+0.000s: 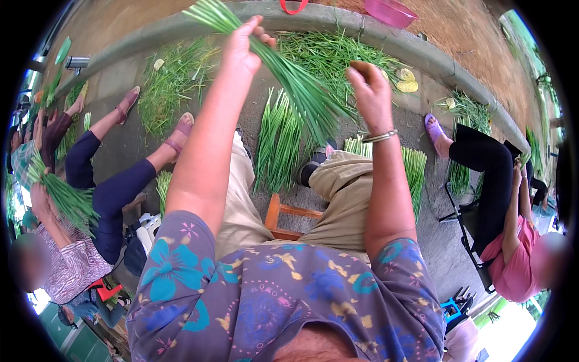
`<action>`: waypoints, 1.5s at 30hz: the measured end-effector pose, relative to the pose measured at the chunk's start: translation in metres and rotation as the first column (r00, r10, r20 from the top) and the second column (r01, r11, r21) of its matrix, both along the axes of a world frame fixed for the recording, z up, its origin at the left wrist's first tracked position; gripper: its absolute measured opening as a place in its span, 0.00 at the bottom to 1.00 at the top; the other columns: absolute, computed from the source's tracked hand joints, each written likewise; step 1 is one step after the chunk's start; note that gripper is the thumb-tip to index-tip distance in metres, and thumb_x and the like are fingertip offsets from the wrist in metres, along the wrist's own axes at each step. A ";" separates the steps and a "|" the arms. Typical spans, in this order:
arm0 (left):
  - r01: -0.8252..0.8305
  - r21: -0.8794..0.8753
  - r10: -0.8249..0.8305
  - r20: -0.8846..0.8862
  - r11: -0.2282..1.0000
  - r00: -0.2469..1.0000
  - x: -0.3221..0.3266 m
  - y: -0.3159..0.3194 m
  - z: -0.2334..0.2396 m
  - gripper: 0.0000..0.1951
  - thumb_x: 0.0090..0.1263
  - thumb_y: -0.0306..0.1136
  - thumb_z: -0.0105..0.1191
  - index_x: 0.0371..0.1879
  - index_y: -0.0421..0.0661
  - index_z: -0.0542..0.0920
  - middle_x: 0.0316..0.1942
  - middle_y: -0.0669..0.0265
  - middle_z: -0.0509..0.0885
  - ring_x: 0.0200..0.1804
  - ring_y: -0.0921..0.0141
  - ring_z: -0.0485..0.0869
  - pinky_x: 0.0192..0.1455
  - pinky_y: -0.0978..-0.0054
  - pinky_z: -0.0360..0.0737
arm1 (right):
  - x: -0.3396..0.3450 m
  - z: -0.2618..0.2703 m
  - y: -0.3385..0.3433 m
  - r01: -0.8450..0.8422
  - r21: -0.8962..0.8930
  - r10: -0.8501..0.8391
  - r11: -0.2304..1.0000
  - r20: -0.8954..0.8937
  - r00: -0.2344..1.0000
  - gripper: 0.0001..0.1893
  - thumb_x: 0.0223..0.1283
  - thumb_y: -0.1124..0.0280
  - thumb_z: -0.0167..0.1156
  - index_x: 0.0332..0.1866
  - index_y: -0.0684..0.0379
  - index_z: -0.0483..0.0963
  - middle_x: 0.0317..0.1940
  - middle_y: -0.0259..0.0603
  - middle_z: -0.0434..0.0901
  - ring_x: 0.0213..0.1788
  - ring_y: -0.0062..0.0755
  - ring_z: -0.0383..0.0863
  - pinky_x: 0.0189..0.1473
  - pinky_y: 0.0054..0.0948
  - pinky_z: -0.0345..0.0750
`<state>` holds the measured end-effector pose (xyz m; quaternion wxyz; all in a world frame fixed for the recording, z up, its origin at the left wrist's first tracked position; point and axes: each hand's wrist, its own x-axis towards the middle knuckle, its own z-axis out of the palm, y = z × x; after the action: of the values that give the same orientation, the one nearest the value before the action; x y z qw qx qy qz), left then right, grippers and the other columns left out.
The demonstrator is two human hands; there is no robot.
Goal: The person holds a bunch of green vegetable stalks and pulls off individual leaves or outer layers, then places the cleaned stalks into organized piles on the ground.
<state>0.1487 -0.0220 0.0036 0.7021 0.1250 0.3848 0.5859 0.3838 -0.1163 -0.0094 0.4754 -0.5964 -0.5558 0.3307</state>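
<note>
My left hand (246,47) is closed around a bundle of long green stalks, likely garlic chives (294,86). The pale ends point up to the left, and the darker leaf tips hang down to the right. Beyond those tips, my right hand (373,88) is raised, fingers bent and apart, with no stalk visible in it. It wears a metal bangle (380,136) at the wrist. Between my feet lies a pile of similar stalks (279,140). More bundles (414,176) lie beside my right leg, partly hidden by the forearm.
Loose green trimmings (334,59) lie against a concrete kerb (434,56), with another heap (174,86) to the left. A pink basin (391,12) stands beyond the kerb. A wooden stool (272,212) is under me. Seated people flank me; the left one holds stalks (68,194).
</note>
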 end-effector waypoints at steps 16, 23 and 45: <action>-0.281 -0.045 0.283 0.047 0.959 0.958 -0.029 0.007 0.013 0.07 0.62 0.30 0.53 0.28 0.46 0.69 0.13 0.74 0.61 0.15 0.77 0.59 0.25 0.76 0.63 | -0.023 0.029 -0.010 -0.099 0.067 0.117 0.993 -0.381 0.917 0.09 0.50 0.77 0.60 0.38 0.64 0.73 0.30 0.31 0.77 0.32 0.14 0.75 0.36 0.15 0.71; -0.241 -0.016 0.240 0.140 0.970 0.961 -0.038 0.008 0.011 0.07 0.65 0.32 0.49 0.28 0.44 0.68 0.12 0.74 0.59 0.15 0.76 0.59 0.25 0.76 0.63 | -0.006 0.027 -0.006 0.036 0.032 -0.023 0.999 -0.350 0.937 0.06 0.52 0.78 0.58 0.36 0.64 0.74 0.28 0.30 0.77 0.29 0.13 0.74 0.32 0.14 0.71; -0.181 0.338 -0.067 0.606 0.924 0.793 -0.082 0.010 0.013 0.13 0.70 0.36 0.39 0.25 0.43 0.69 0.11 0.74 0.56 0.16 0.78 0.56 0.22 0.80 0.59 | 0.004 0.028 -0.008 -0.051 -0.050 0.030 0.997 -0.354 0.935 0.07 0.51 0.77 0.60 0.37 0.64 0.76 0.29 0.28 0.77 0.30 0.10 0.73 0.34 0.13 0.71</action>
<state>0.0664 -0.0117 0.0164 0.7319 0.0520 0.0226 0.6791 0.3875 -0.1248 0.0191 0.5429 -0.5295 -0.4638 0.4580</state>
